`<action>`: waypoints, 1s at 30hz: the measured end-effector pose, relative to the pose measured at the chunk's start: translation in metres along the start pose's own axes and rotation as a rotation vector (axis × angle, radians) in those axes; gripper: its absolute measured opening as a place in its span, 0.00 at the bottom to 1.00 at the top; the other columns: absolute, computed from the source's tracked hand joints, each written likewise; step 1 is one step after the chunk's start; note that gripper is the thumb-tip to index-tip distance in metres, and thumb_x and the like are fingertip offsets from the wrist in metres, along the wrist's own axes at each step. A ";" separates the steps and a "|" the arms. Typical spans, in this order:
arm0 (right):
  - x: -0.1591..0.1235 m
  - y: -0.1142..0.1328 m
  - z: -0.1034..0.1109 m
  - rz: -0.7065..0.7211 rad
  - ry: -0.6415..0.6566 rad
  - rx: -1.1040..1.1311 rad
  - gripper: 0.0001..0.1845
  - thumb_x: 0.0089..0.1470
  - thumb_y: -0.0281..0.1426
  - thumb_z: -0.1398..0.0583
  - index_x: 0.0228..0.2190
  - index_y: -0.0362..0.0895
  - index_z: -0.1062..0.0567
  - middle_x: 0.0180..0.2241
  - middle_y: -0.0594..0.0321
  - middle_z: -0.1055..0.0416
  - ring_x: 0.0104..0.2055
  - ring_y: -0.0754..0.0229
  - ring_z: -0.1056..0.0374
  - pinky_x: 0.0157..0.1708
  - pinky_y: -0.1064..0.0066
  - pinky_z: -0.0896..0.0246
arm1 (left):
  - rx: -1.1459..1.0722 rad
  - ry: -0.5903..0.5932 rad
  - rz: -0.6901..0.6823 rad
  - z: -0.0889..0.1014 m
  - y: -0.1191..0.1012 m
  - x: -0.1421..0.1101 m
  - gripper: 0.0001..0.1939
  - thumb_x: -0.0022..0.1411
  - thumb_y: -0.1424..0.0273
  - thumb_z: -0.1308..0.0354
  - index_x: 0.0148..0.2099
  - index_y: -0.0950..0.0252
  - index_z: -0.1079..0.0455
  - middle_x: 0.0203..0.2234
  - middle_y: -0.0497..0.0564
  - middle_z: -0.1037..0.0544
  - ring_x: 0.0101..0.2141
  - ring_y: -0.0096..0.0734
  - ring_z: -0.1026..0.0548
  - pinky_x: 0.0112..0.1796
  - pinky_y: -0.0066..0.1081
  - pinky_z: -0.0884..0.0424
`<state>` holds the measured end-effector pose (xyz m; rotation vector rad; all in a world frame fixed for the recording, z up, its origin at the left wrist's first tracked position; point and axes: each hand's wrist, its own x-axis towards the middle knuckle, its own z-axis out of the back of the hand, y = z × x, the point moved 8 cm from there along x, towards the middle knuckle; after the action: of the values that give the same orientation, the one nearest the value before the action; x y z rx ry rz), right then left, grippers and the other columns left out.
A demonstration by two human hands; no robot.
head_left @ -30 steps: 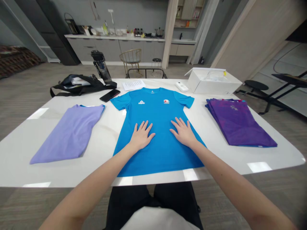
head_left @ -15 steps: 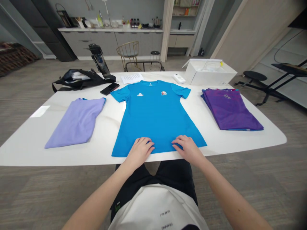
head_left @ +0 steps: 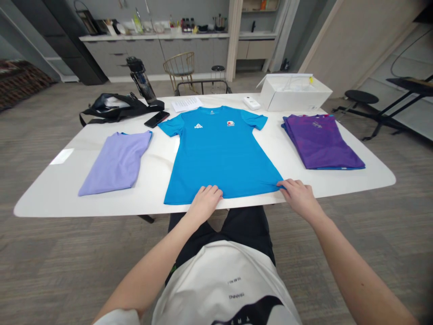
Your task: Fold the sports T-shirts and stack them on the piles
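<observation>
A blue T-shirt [head_left: 219, 155] lies spread flat on the white table, front up, its collar at the far side and its hem towards me. Two small chest prints show on it. My right hand [head_left: 299, 196] pinches the hem at its right corner, and small creases run from the fingertips. Near the middle of the hem, my left hand [head_left: 207, 201] rests with its fingers closed over the fabric edge; its thumb is partly hidden.
A folded lilac garment [head_left: 117, 162] lies left, and a stack of folded purple garments [head_left: 324, 142] lies right. Farther back are a black bag [head_left: 115, 108], a bottle [head_left: 142, 81], a phone [head_left: 156, 119], a paper sheet [head_left: 187, 104], a white device [head_left: 252, 103] and a white box [head_left: 294, 95].
My right hand has moved right along the hem to the corner and grips it there. My left hand stays near the hem's middle. The view has shifted slightly.
</observation>
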<state>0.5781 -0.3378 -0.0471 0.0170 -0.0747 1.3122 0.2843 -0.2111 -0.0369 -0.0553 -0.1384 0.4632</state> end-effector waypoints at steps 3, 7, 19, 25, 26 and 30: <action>0.002 -0.007 0.002 0.026 -0.065 -0.048 0.18 0.68 0.32 0.50 0.51 0.44 0.26 0.46 0.50 0.24 0.47 0.45 0.32 0.41 0.58 0.40 | -0.035 -0.027 0.006 0.001 0.001 0.002 0.10 0.76 0.67 0.53 0.45 0.62 0.31 0.40 0.52 0.24 0.42 0.39 0.28 0.42 0.40 0.38; 0.003 -0.007 0.009 0.118 -0.076 0.025 0.16 0.66 0.27 0.50 0.46 0.39 0.24 0.41 0.49 0.24 0.45 0.47 0.32 0.45 0.58 0.39 | -0.095 -0.041 0.009 0.005 0.002 0.008 0.11 0.77 0.67 0.54 0.46 0.62 0.32 0.40 0.52 0.24 0.42 0.38 0.28 0.43 0.39 0.38; 0.041 -0.006 0.030 0.006 -0.034 0.359 0.14 0.62 0.34 0.45 0.44 0.47 0.22 0.36 0.61 0.24 0.34 0.57 0.28 0.36 0.66 0.36 | -0.363 0.124 -0.023 0.028 0.024 0.050 0.11 0.75 0.61 0.51 0.51 0.57 0.29 0.44 0.47 0.22 0.43 0.34 0.23 0.43 0.34 0.32; 0.170 0.006 0.009 -0.032 -0.055 0.387 0.14 0.64 0.37 0.44 0.45 0.46 0.23 0.41 0.58 0.25 0.40 0.56 0.28 0.43 0.67 0.36 | -0.114 0.073 0.081 0.016 0.083 0.147 0.12 0.74 0.67 0.52 0.53 0.61 0.30 0.47 0.53 0.23 0.45 0.40 0.24 0.42 0.36 0.30; 0.184 0.011 0.005 -0.023 -0.062 0.364 0.14 0.65 0.37 0.44 0.47 0.46 0.23 0.43 0.57 0.25 0.42 0.55 0.28 0.45 0.67 0.36 | -0.065 0.059 0.091 0.009 0.088 0.155 0.12 0.74 0.67 0.52 0.53 0.62 0.30 0.47 0.54 0.24 0.46 0.41 0.24 0.43 0.37 0.30; 0.195 0.034 -0.011 0.025 -0.095 0.159 0.16 0.69 0.40 0.48 0.47 0.45 0.26 0.45 0.53 0.27 0.49 0.50 0.31 0.48 0.63 0.38 | 0.015 -0.017 0.090 -0.013 0.089 0.153 0.13 0.75 0.67 0.55 0.53 0.62 0.31 0.46 0.56 0.25 0.47 0.43 0.27 0.46 0.41 0.31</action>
<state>0.5955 -0.1402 -0.0465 0.2151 -0.0516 1.3398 0.3827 -0.0627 -0.0392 -0.0430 -0.1493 0.5545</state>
